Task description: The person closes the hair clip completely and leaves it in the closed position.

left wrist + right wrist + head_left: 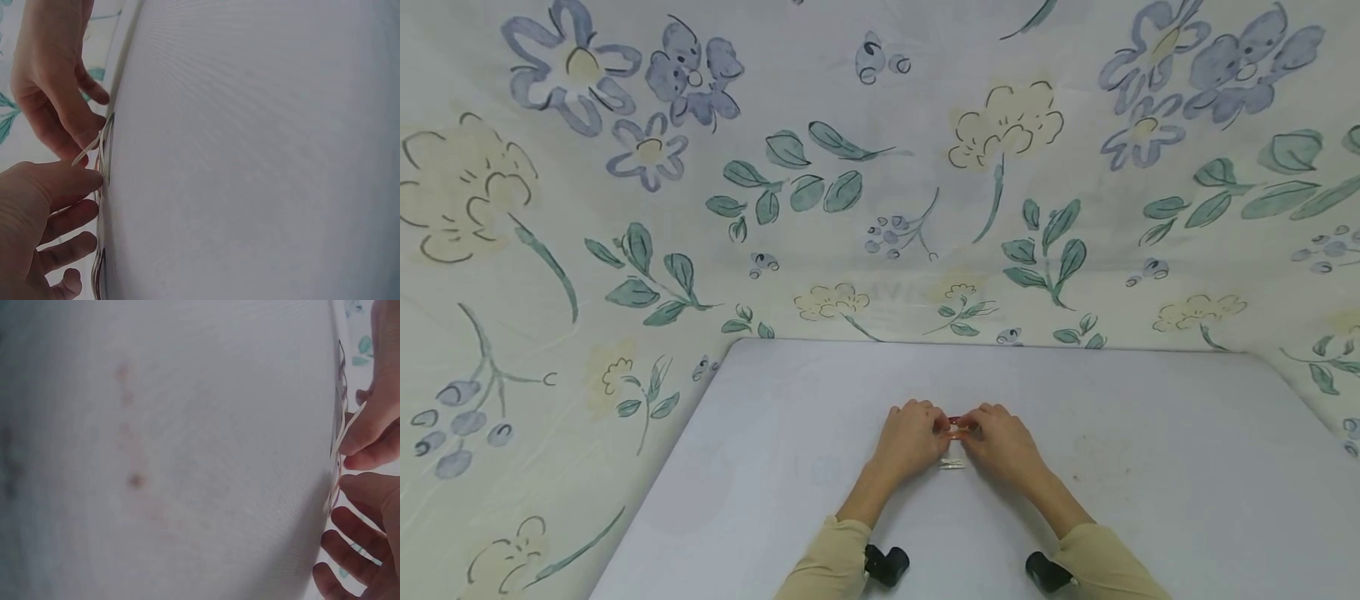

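Note:
A small orange clip (957, 434), shaped like a snap hair clip, spans the gap between my fingertips. My left hand (912, 437) pinches its left end and my right hand (1000, 443) its right end; the fingertips cover both ends. Just beyond it shows a red clip (955, 420), partly hidden by the fingers. Nearer to me, silvery clips (952, 464) lie on the table between the wrists. One pale strip (89, 150) stands raised at an angle in the left wrist view. Edge-on, more thin clip edges (97, 275) appear below the left fingers.
The white table (760, 467) reaches to a flower-printed cloth (925, 208) at the back and sides. Faint brownish marks (135, 480) lie on the surface right of my right hand. A black wrist device (887, 567) sits under each cuff.

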`<action>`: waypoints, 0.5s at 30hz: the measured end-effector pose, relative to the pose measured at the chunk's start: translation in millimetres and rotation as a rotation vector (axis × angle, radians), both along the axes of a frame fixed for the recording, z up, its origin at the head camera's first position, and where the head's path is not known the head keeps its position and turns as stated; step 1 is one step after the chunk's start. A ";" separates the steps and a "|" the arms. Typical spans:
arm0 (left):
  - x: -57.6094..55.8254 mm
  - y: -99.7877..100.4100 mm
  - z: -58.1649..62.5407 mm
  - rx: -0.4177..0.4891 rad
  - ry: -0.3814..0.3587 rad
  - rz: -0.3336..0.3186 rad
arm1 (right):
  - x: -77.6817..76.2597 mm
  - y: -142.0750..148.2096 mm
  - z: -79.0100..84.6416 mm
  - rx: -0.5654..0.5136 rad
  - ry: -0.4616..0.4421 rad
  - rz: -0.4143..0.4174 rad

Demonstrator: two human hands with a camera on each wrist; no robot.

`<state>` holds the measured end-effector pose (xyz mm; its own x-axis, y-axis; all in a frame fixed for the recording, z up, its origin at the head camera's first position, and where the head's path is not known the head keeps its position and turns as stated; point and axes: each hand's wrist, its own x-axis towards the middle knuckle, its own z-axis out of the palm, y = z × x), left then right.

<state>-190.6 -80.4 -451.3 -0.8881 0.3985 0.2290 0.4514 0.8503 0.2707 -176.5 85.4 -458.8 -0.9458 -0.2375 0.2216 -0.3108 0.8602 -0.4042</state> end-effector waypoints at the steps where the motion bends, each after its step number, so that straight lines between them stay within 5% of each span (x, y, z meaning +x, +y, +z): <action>1: 0.1 -0.1 0.5 0.000 0.000 -0.001 | 0.3 0.2 0.8 -0.004 -0.002 0.000; 15: 1.2 -5.5 10.3 0.047 -0.081 -0.002 | 2.9 0.8 5.0 -0.090 -0.072 -0.024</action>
